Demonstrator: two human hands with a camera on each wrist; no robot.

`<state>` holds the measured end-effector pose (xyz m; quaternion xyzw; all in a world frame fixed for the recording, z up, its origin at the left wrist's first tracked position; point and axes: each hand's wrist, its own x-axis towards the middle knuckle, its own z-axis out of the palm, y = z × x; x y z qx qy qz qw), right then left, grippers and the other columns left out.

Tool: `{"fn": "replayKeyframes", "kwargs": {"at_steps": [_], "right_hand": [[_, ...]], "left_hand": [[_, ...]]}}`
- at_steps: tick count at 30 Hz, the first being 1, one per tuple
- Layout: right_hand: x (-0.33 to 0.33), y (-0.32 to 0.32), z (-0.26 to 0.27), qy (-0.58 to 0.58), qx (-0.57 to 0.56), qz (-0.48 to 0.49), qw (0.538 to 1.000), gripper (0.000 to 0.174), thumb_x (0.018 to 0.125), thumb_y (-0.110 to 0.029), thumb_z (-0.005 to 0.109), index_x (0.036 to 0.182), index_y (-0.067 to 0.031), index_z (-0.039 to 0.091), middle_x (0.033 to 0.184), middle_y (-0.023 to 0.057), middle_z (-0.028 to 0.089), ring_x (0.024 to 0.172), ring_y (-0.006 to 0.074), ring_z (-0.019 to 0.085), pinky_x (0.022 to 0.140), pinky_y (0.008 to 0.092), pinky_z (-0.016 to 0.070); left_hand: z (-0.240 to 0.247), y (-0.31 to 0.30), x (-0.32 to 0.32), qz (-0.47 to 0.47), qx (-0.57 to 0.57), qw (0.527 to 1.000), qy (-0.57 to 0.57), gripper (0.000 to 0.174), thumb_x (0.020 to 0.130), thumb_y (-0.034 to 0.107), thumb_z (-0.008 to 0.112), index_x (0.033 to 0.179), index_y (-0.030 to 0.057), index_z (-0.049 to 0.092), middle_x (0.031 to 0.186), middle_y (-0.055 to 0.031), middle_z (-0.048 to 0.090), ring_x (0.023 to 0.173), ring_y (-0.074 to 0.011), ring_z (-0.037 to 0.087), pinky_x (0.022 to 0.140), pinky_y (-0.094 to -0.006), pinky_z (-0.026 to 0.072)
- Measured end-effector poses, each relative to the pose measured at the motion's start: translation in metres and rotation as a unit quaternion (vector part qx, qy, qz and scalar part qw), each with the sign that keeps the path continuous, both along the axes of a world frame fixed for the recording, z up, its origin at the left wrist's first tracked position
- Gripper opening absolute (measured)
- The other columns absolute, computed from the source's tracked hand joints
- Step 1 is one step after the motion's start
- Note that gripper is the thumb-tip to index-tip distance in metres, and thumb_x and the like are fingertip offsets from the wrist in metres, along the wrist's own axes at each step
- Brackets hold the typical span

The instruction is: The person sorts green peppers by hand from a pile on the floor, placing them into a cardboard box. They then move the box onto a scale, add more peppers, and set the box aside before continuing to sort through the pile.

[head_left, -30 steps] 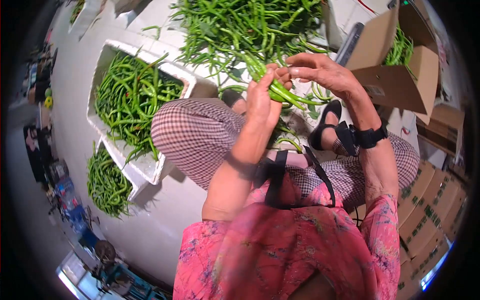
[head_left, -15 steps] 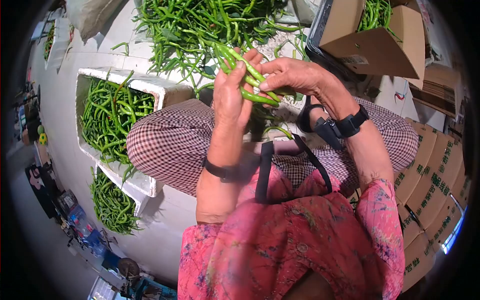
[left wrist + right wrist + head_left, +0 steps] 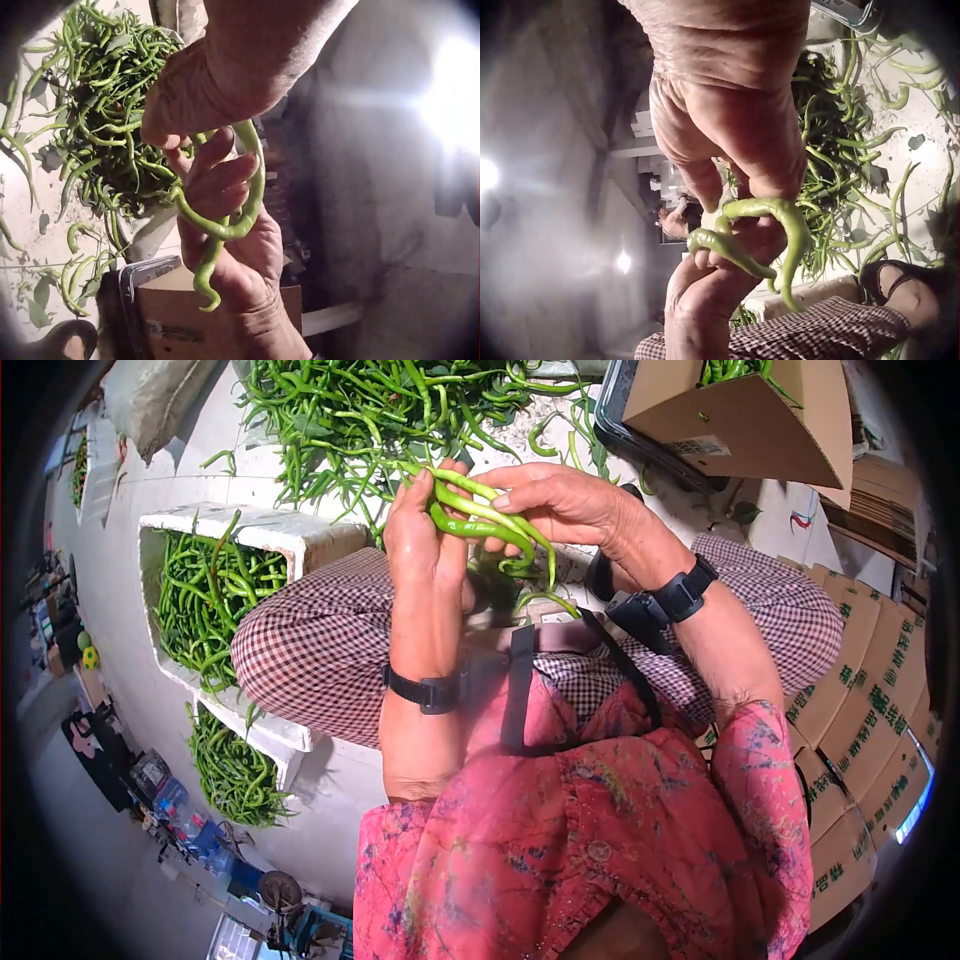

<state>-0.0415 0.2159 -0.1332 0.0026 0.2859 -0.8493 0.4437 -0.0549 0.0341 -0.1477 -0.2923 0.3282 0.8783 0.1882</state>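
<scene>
Several long green chili peppers are bunched between both hands over the lap. My left hand grips the bunch, its thumb lying across the upper ends. From the other side my right hand pinches the peppers between thumb and fingers. A curled pepper hangs below the left hand in the left wrist view, in front of the right hand's fingers. In the right wrist view, bent peppers stick out beneath the right hand. The palms and some of the pepper ends are hidden.
A big heap of chili peppers with leaves covers the floor ahead. A white foam box of peppers stands left of the knee, with another pepper heap beside it. An open cardboard box is at the right; printed cartons lie lower right.
One second ago the right hand's fingers were spread beside the bunch; now they pinch it. The peppers' free ends have swung into a curl, and the head view has shifted, carrying the hands leftward in it.
</scene>
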Motion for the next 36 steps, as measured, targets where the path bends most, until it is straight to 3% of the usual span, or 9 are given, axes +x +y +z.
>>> {"fn": "replayKeyframes", "kwargs": {"at_steps": [4, 8, 10, 14, 20, 24, 25, 28, 36], "right_hand": [[0.004, -0.009, 0.002, -0.020, 0.047, -0.042, 0.998, 0.057, 0.090, -0.017, 0.061, 0.136, 0.0055, 0.038, 0.121, 0.0159, 0.057, 0.099, 0.0202, 0.063, 0.083, 0.0318, 0.0547], [0.005, -0.015, -0.001, 0.325, 0.356, -0.031, 0.876, 0.071, 0.084, -0.015, 0.064, 0.144, -0.0010, 0.030, 0.120, 0.0099, 0.052, 0.086, 0.0157, 0.060, 0.073, 0.0253, 0.0511], [-0.002, -0.009, 0.010, 0.124, 0.178, -0.044, 0.975, 0.067, 0.082, -0.009, 0.062, 0.141, 0.0033, 0.032, 0.102, 0.0073, 0.057, 0.072, 0.0091, 0.053, 0.061, 0.0225, 0.0477], [-0.008, 0.016, 0.005, -0.036, -0.083, -0.091, 0.992, 0.043, 0.088, -0.005, 0.059, 0.127, 0.0047, 0.045, 0.090, 0.0039, 0.056, 0.055, 0.0009, 0.041, 0.049, 0.0140, 0.0375], [-0.006, 0.014, 0.028, -0.036, -0.025, -0.177, 0.983, 0.042, 0.088, -0.004, 0.060, 0.128, 0.0040, 0.047, 0.074, 0.0005, 0.053, 0.052, 0.0034, 0.037, 0.045, 0.0153, 0.0317], [-0.014, 0.025, 0.017, -0.009, -0.153, -0.156, 0.976, 0.043, 0.089, -0.007, 0.059, 0.127, 0.0056, 0.046, 0.082, 0.0045, 0.059, 0.069, 0.0107, 0.060, 0.058, 0.0209, 0.0447], [-0.016, 0.028, 0.013, 0.005, -0.197, -0.135, 0.971, 0.040, 0.090, -0.009, 0.057, 0.127, 0.0058, 0.047, 0.096, 0.0085, 0.063, 0.087, 0.0156, 0.064, 0.073, 0.0265, 0.0510], [-0.017, 0.028, 0.012, 0.011, -0.055, -0.244, 0.968, 0.038, 0.092, -0.009, 0.055, 0.126, 0.0050, 0.048, 0.101, 0.0084, 0.062, 0.094, 0.0179, 0.063, 0.082, 0.0299, 0.0529], [-0.018, 0.024, 0.015, -0.004, -0.094, -0.270, 0.958, 0.039, 0.095, -0.015, 0.051, 0.131, 0.0008, 0.046, 0.117, 0.0140, 0.058, 0.111, 0.0236, 0.056, 0.098, 0.0386, 0.0471]], "left_hand": [[0.006, 0.009, 0.002, -0.015, -0.115, 0.992, 0.042, 0.025, 0.098, 0.017, 0.046, 0.111, -0.0037, 0.051, 0.101, -0.0159, 0.059, 0.089, -0.0250, 0.060, 0.079, -0.0364, 0.0531], [0.010, 0.016, 0.005, -0.012, -0.127, 0.992, 0.011, 0.026, 0.099, 0.021, 0.046, 0.113, 0.0001, 0.049, 0.104, -0.0130, 0.058, 0.094, -0.0217, 0.058, 0.081, -0.0362, 0.0498], [0.012, 0.013, 0.002, -0.047, 0.007, 0.998, 0.046, 0.029, 0.100, 0.027, 0.046, 0.113, 0.0019, 0.052, 0.105, -0.0125, 0.058, 0.096, -0.0214, 0.057, 0.086, -0.0371, 0.0478], [0.028, 0.022, 0.009, -0.025, 0.033, 0.997, 0.062, 0.034, 0.099, 0.029, 0.049, 0.120, 0.0036, 0.052, 0.117, -0.0105, 0.057, 0.106, -0.0210, 0.055, 0.095, -0.0351, 0.0440], [0.042, 0.022, 0.016, -0.126, -0.089, 0.980, 0.124, 0.042, 0.095, 0.017, 0.050, 0.131, -0.0032, 0.041, 0.119, -0.0152, 0.056, 0.108, -0.0247, 0.057, 0.091, -0.0340, 0.0474], [0.055, 0.029, 0.032, -0.242, -0.079, 0.962, 0.103, 0.034, 0.095, 0.023, 0.054, 0.117, -0.0031, 0.054, 0.106, -0.0167, 0.064, 0.091, -0.0228, 0.067, 0.077, -0.0299, 0.0566], [0.058, 0.030, 0.034, -0.253, -0.069, 0.961, 0.089, 0.035, 0.095, 0.023, 0.054, 0.117, -0.0032, 0.055, 0.105, -0.0165, 0.064, 0.091, -0.0224, 0.067, 0.077, -0.0296, 0.0565], [0.059, 0.032, 0.037, -0.269, -0.029, 0.960, 0.067, 0.034, 0.095, 0.023, 0.055, 0.117, -0.0028, 0.056, 0.104, -0.0156, 0.065, 0.091, -0.0218, 0.067, 0.078, -0.0294, 0.0562], [0.057, 0.054, 0.050, -0.260, -0.078, 0.954, 0.126, 0.024, 0.089, 0.015, 0.065, 0.108, 0.0004, 0.061, 0.095, -0.0042, 0.065, 0.081, -0.0112, 0.062, 0.072, -0.0219, 0.0485]]}}
